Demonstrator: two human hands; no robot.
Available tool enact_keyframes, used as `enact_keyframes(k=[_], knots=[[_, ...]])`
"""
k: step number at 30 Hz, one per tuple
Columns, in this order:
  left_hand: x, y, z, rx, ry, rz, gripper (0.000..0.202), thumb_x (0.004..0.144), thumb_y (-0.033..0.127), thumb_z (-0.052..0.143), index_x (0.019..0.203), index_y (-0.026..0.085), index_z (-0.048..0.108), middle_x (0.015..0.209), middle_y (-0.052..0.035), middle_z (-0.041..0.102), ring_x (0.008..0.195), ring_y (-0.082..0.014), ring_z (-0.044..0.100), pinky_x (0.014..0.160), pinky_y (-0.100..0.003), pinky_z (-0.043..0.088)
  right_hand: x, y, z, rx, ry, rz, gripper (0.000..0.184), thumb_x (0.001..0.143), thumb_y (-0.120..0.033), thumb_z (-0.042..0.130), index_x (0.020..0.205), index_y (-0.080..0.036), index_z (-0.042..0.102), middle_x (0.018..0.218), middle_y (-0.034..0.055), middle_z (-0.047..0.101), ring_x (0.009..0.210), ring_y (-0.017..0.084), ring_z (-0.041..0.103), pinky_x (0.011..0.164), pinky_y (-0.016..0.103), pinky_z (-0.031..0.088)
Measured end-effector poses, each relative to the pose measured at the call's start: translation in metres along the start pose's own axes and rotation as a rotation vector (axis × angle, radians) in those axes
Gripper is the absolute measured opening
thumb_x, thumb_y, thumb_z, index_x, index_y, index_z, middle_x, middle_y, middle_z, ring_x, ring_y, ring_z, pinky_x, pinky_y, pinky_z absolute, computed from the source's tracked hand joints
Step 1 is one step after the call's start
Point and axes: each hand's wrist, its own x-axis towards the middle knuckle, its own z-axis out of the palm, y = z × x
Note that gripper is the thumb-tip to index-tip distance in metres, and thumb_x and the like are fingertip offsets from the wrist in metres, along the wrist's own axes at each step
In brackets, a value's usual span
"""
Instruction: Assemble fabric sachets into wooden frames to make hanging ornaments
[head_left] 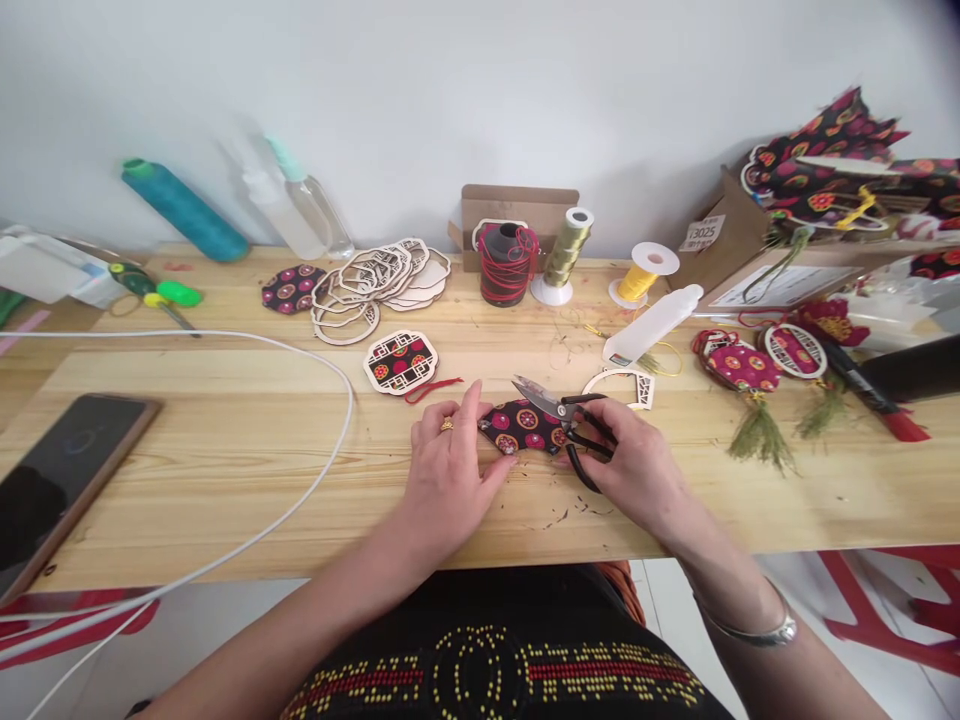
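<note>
A black fabric-covered piece with pink and orange round flowers lies low over the table in front of me. My left hand grips its left end between thumb and fingers. In my right hand is a pair of scissors with black handles, its blades pointing left across the piece's upper right part. Whether my right fingertips also touch the piece's right edge, I cannot tell. Small dark scraps are scattered on the wood just below. A finished-looking ornament in a wooden frame with a red cord lies beyond my left hand.
Thin wooden frames are piled at the back. Thread spools and a plastic glue bottle stand or lie to their right. A white cable loops across the left side near a phone. Tasselled ornaments and a cardboard box are at right.
</note>
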Motion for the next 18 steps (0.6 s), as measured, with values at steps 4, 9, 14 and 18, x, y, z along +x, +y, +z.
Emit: enact_keyframes(k=[4,9,14,18], knots=[[-0.0002,0.0002,-0.0005,0.015,-0.003,0.002,0.088,0.077,0.024,0.071,0.148,0.017,0.019,0.115,-0.0105,0.068,0.106,-0.0312,0.049,0.092,-0.049,0.039,0.001,-0.0009,0.0014,-0.009,0.006,0.012,0.029,0.072,-0.031,0.067,0.097,-0.02,0.057,0.094,0.0082,0.067,0.085,0.023,0.063,0.071,0.035,0.05],[0.0001,0.0002,-0.0002,0.022,0.007,0.004,0.088,0.077,0.024,0.071,0.148,0.017,0.02,0.113,-0.0108,0.068,0.105,-0.0311,0.05,0.091,-0.048,0.039,0.0017,-0.0035,0.0042,-0.066,0.023,-0.014,0.025,0.072,-0.025,0.063,0.096,-0.02,0.056,0.095,0.009,0.067,0.087,0.023,0.064,0.07,0.035,0.049],[0.0001,0.0005,0.0003,0.015,0.004,-0.002,0.089,0.076,0.024,0.072,0.148,0.017,0.02,0.112,-0.0107,0.068,0.104,-0.0305,0.051,0.091,-0.047,0.039,0.0014,-0.0055,0.0046,-0.1,0.001,-0.05,0.024,0.073,-0.019,0.059,0.097,-0.02,0.055,0.095,0.0091,0.066,0.089,0.023,0.063,0.071,0.035,0.049],[-0.0001,0.0007,0.0004,0.032,-0.005,-0.002,0.086,0.077,0.025,0.071,0.147,0.015,0.022,0.112,-0.0115,0.068,0.104,-0.0308,0.05,0.09,-0.047,0.038,0.002,-0.0058,0.0034,-0.105,-0.009,-0.061,0.023,0.074,-0.02,0.057,0.097,-0.019,0.054,0.095,0.0092,0.066,0.089,0.023,0.063,0.072,0.035,0.049]])
